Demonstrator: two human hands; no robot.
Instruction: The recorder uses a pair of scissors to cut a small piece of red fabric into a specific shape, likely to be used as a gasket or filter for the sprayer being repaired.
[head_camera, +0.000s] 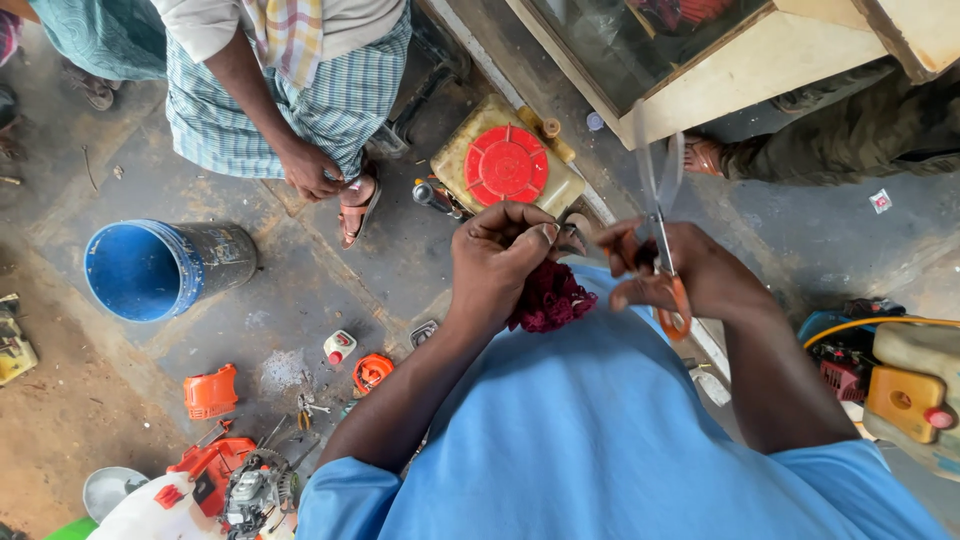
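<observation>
Closest in, the person in the blue shirt (600, 420) has both hands up in front of the chest. The left hand (497, 255) is closed, its fingertips pinching something small that I cannot make out, with a bunched dark red cloth (547, 298) tucked under the palm. Just right of it, the right hand (680, 272) is wrapped round the orange handles of a pair of scissors (660, 215), blades open and pointing away. It looks like the cutting step, the blades not yet on the pinched piece; closing them cleanly would call for bringing that piece between the blades while keeping the left fingertips clear. Down on the floor to the left lie orange machine covers (210, 392) and a bare small engine (252, 492). Further off sits a yellowish tank with a red round cap (506, 165), a blue bucket (150, 270) on its side at left, and another person in a checked wrap (300, 110) standing at the far edge.
</observation>
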